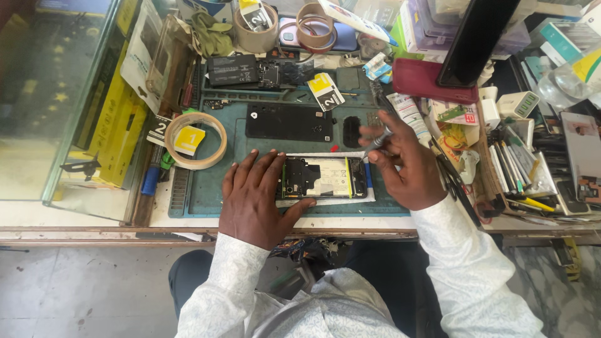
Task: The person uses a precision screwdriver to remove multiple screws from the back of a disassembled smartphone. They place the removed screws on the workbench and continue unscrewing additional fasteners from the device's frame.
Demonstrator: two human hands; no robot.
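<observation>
Only had the one head view, looking straight down at the bench. The opened phone point(323, 178) lay back-off on a white sheet over the green work mat point(219, 188), right near the front edge of the counter, between both hands.

The left hand point(253, 194) was flat and spread wide, fingers splayed beside the phone's left end, thumb hooked under its lower edge, basically pinning it down. The right hand point(404, 166) was curled narrow around a thin grey tool point(378, 141), pinched at the fingertips, tip just above the phone's right end. We couldn't tell if the tip actually touched anything.

What we figured could go wrong: the battery sat exposed, so a slip of that pointed tool could nick it or a flex cable. The phone was close to the table edge too, so a hard push from the left hand might slide it off the sheet. And with all the clutter on the right, a loose screw would vanish fast.

Counts, as far as we could see:
- opened phones on the mat: one
- black back covers point(288, 121) lying above it: one
- tape rolls: three, a pale one point(195, 140) at the left and two brown ones point(283, 26) up top
- hands: two, both the same person's
- tools in the tray point(519, 172) on the right: too jumbled to count
</observation>
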